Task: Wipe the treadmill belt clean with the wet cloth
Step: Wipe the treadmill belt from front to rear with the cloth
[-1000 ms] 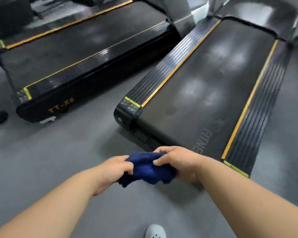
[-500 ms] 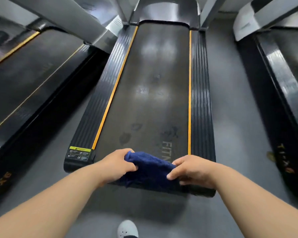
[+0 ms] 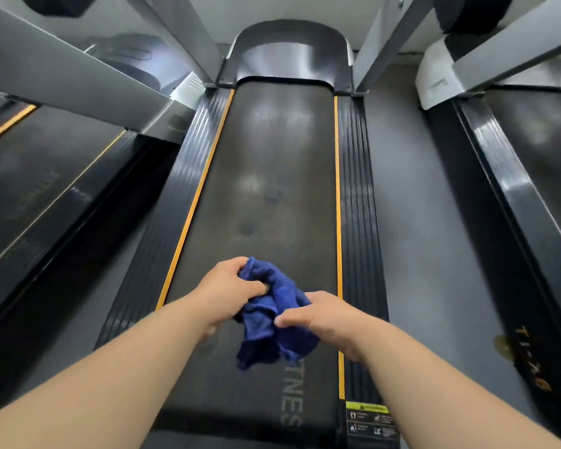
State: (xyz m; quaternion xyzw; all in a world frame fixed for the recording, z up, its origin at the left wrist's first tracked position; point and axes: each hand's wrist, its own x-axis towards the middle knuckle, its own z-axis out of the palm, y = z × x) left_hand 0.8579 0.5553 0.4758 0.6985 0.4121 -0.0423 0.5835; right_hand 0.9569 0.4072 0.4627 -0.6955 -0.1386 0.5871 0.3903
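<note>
A dark treadmill belt [image 3: 272,176] runs straight ahead between two orange stripes and ribbed black side rails. It carries dull smudges and shoe marks. A crumpled dark blue cloth [image 3: 272,322] hangs above the near part of the belt. My left hand [image 3: 230,290] grips its upper left part with curled fingers. My right hand [image 3: 324,319] pinches its right side. The cloth's lower end dangles free just over the belt lettering.
Grey uprights [image 3: 188,37] rise at the belt's far end beside the black motor hood [image 3: 289,50]. Another treadmill [image 3: 39,189] lies to the left and a third [image 3: 531,176] to the right. Grey floor [image 3: 415,222] separates them.
The view has moved forward over the treadmill, which now lies straight ahead. The cloth, stretched flat between both hands before, is now bunched and hanging, and both hands are over the belt.
</note>
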